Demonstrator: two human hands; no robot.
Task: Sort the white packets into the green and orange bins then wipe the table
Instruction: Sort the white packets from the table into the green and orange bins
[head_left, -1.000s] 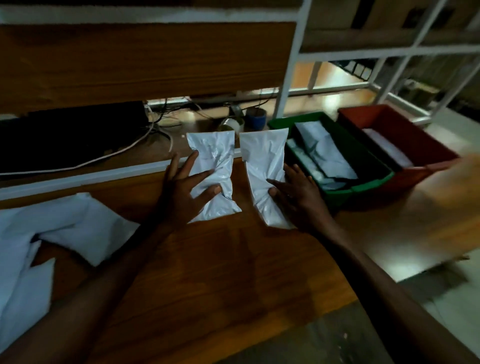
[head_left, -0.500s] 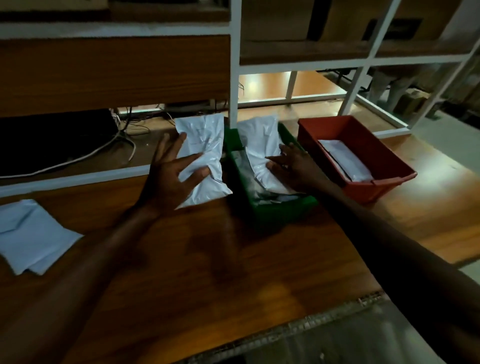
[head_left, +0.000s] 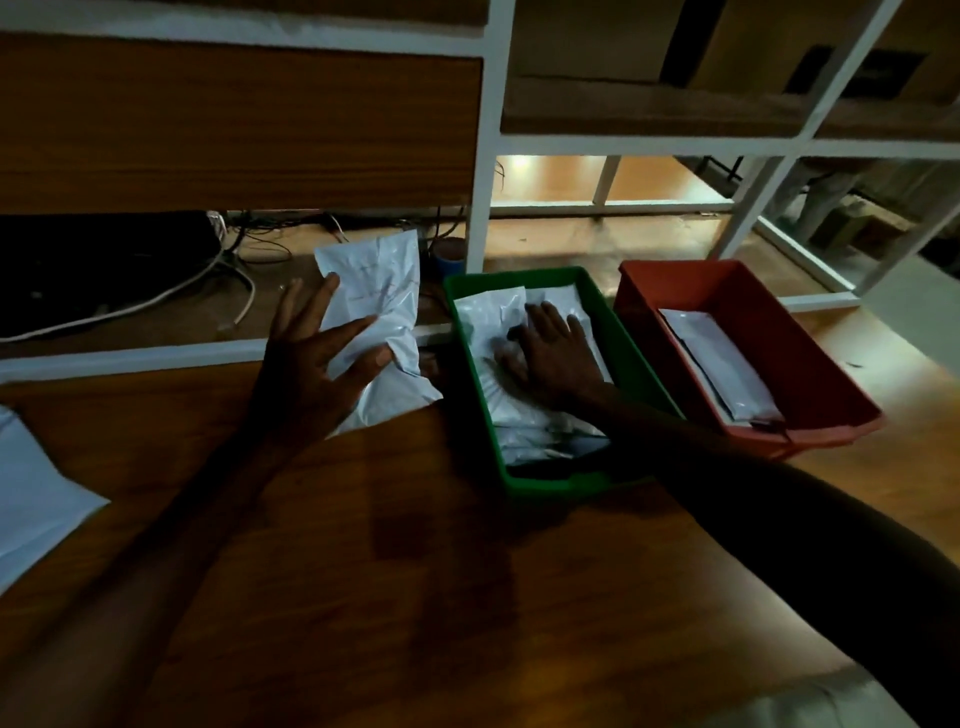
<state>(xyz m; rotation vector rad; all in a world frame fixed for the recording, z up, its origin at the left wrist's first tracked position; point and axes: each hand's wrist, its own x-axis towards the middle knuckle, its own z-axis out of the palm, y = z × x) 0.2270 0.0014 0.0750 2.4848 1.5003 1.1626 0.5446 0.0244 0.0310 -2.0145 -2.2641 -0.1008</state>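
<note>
Your right hand (head_left: 550, 353) lies flat, fingers spread, on the topmost white packet (head_left: 493, 332) inside the green bin (head_left: 631, 364). It grips nothing; it looks to be pressing the packet down so that it settles onto the stack beneath rather than springing up over the rim. Your left hand (head_left: 311, 358) has a second white packet (head_left: 382, 306) pinched between thumb and palm, the other fingers fanned loose behind it, just left of the green bin; holding it near the middle probably keeps the limp plastic from folding over. That packet's long axis runs away from you, its far end raised toward the shelf frame and its near end down by the wooden surface (head_left: 415, 597), so it stands tilted rather than flat. The packet under your right hand lies lengthwise along the bin. The orange bin (head_left: 810, 364), beside the green one, holds a packet (head_left: 717, 364) laid the same way. More white packets (head_left: 36, 493) wait at the left edge.
</note>
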